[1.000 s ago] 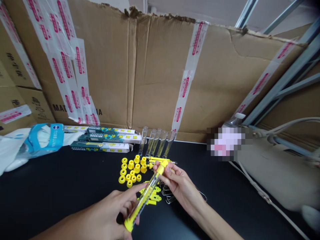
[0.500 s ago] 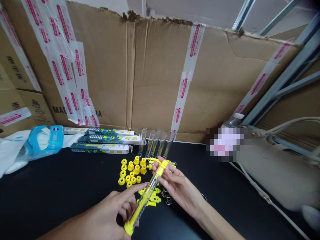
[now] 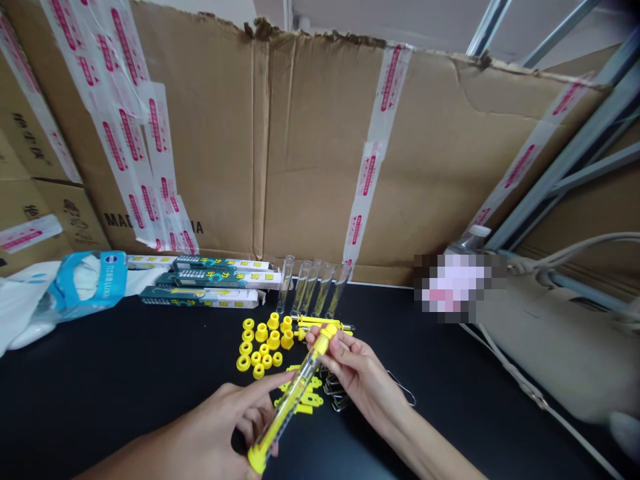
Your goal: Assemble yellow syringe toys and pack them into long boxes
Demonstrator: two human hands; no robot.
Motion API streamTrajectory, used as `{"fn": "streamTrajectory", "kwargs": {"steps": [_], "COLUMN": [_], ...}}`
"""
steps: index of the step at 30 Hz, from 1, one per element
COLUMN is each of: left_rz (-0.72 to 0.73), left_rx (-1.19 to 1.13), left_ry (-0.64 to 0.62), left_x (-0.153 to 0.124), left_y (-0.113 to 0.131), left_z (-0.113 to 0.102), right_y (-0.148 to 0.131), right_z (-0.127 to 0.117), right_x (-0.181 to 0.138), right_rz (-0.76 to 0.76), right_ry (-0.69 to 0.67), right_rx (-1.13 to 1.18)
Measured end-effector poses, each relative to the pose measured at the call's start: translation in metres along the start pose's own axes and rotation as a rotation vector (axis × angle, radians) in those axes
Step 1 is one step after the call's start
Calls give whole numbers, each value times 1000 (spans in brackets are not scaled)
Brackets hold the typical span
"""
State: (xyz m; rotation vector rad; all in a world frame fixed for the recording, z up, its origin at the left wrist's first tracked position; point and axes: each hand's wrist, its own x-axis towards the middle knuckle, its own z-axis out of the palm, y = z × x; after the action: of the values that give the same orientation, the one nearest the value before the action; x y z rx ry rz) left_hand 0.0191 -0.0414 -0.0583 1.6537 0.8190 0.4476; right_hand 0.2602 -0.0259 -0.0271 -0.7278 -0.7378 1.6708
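My left hand (image 3: 225, 427) grips the lower part of a clear tube with yellow end caps (image 3: 293, 399), fingers closed round it near its bottom cap. My right hand (image 3: 360, 377) pinches the tube's upper yellow cap with its fingertips. The tube slants from low near me up toward the far right. Beneath and behind it lie several loose yellow caps (image 3: 260, 343), flat yellow strips (image 3: 307, 397) and metal wire clips (image 3: 335, 393) on the black table (image 3: 125, 373). Several empty clear tubes (image 3: 313, 287) lean side by side behind them.
Long printed boxes (image 3: 205, 287) lie at the back left beside a blue and white plastic bag (image 3: 75, 283). A tall taped cardboard wall (image 3: 310, 147) closes the back. At the right are a bottle with a blurred label (image 3: 457, 283), a grey cable (image 3: 530, 393) and metal rails (image 3: 565, 167).
Both hands and the tube have stayed almost in place; the tube has tipped slightly and my right fingers have shifted on the top cap.
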Motion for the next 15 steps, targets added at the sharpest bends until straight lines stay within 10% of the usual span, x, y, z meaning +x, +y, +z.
{"fn": "streamTrajectory", "kwargs": {"steps": [15], "left_rz": [14], "left_rx": [-6], "left_ry": [12], "left_x": [-1], "left_y": [5], "left_z": [-1], "right_y": [-4], "right_z": [9], "right_x": [-8], "right_rz": [-4], "right_ry": [-9], "right_rx": [110]}}
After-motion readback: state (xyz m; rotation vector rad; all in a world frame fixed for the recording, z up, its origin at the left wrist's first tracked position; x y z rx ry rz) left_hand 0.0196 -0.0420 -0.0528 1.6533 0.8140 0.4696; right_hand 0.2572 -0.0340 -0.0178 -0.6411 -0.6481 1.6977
